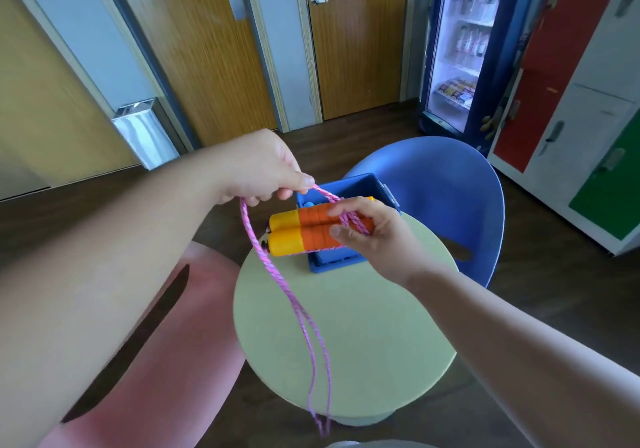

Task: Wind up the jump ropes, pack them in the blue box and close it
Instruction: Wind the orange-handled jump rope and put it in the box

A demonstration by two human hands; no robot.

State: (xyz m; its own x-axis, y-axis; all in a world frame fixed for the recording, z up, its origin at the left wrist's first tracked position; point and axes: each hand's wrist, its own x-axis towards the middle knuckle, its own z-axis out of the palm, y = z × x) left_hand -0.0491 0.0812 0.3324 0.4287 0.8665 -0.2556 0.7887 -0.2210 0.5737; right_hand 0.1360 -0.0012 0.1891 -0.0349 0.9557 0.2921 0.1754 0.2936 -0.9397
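Two hands are raised above the round green table. The pink rope is pinched in the left hand, its fingers closed. The two orange-and-yellow handles, side by side, are gripped by the right hand over the open blue box.

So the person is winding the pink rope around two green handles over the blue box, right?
Not quite. The head view shows the handles are orange and yellow, not green. The rest holds: the left hand winds the pink rope around them over the blue box.
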